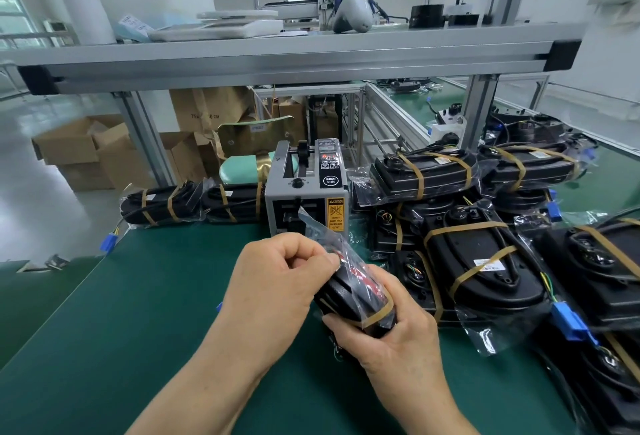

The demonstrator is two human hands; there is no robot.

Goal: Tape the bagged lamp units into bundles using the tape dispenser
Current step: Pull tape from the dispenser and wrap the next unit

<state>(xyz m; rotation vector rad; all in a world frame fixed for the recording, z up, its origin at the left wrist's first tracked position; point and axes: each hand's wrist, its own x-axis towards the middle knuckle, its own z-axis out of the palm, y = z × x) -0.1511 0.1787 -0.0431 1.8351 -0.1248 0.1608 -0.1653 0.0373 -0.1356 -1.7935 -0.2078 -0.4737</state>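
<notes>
The tape dispenser (306, 188) has a matt grey casing that looks like painted metal, with a glossy yellow caution label (335, 214) on its front. Just in front of it, the bagged lamp unit (353, 292) is shiny black plastic under clear, crinkled film, banded with dull brown tape (379, 313) (paper-like, faintly translucent). The bench mat (156, 296) beneath the dispenser is smooth, matt green. To the dispenser's right, the taped bundles (485, 261) show the same glossy black shells and wrinkled film, and a blue plastic connector (569, 323) lies among them. Above the dispenser runs a brushed aluminium shelf rail (277, 53). Behind it to the left stand cardboard boxes (79, 150), plain brown and matt.
</notes>
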